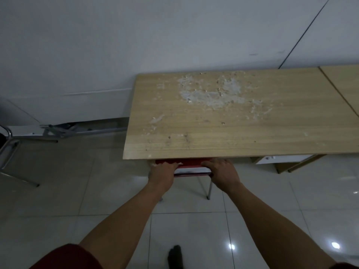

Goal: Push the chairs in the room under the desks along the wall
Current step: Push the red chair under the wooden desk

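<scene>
A red chair (191, 163) with thin metal legs stands tucked under the front edge of a worn wooden desk (233, 121) that sits against the white wall. Only the top of its backrest and two rear legs show; the seat is hidden beneath the desktop. My left hand (162, 174) grips the left end of the backrest. My right hand (221, 172) holds the right end. Both arms are stretched forward.
A second wooden desk (345, 82) adjoins on the right, with a white drawer unit (279, 159) below. A metal-framed chair (7, 152) stands at the far left on the glossy tiled floor (97, 191). Debris lies along the wall base (77, 129). My dark-socked foot (175, 257) is below.
</scene>
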